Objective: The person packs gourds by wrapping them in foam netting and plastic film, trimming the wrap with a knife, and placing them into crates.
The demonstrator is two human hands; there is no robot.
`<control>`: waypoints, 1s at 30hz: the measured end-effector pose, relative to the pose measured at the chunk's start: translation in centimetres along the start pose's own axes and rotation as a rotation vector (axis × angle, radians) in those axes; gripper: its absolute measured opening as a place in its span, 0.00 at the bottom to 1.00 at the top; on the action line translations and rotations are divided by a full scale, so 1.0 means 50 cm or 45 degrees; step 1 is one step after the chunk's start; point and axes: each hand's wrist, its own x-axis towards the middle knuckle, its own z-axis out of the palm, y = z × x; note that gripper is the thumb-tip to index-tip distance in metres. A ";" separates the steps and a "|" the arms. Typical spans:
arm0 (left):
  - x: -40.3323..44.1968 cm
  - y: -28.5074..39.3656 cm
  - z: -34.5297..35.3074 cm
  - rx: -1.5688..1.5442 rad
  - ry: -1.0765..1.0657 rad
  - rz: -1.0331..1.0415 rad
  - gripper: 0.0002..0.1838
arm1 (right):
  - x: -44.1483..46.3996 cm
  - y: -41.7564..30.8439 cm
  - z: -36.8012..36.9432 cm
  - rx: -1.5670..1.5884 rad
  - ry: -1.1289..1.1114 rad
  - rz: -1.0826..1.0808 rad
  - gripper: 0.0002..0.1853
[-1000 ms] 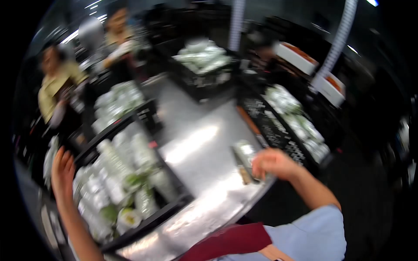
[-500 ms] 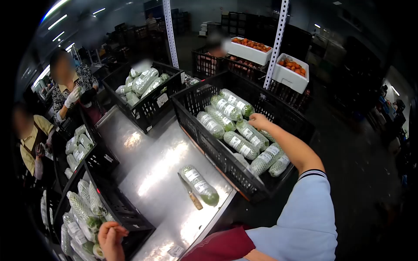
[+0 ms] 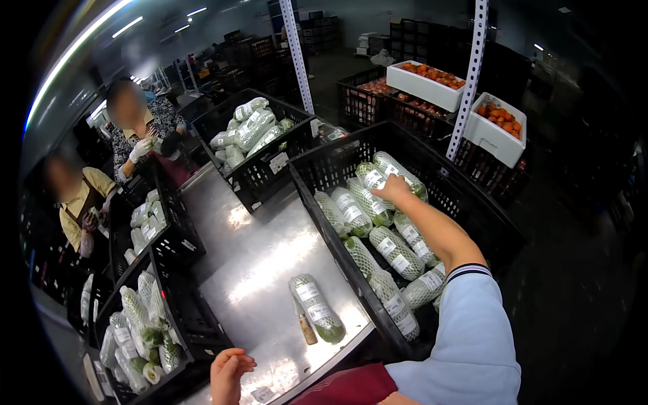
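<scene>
Right of centre, a black perforated plastic crate (image 3: pixel 466 200) is holding white-netted, labelled green gourds (image 3: pixel 397 253); lower left, a second black crate (image 3: pixel 192 317) is holding others. One netted green gourd (image 3: pixel 317 307) is lying uncrated, lower centre. The right hand (image 3: pixel 395 189) is touching crated gourds, grip indeterminable; the left hand (image 3: pixel 231 372) is hanging loosely open.
</scene>
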 end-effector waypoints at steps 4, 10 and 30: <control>0.010 -0.024 0.036 0.020 -0.008 -0.071 0.11 | -0.010 -0.015 -0.024 -0.007 -0.033 -0.078 0.45; 0.022 -0.057 0.036 -0.003 -0.040 -0.046 0.11 | -0.010 -0.085 0.059 0.072 0.021 0.000 0.41; 0.094 -0.025 -0.038 -0.428 -0.479 0.382 0.35 | -0.747 -0.270 -0.046 1.830 -0.971 -0.324 0.46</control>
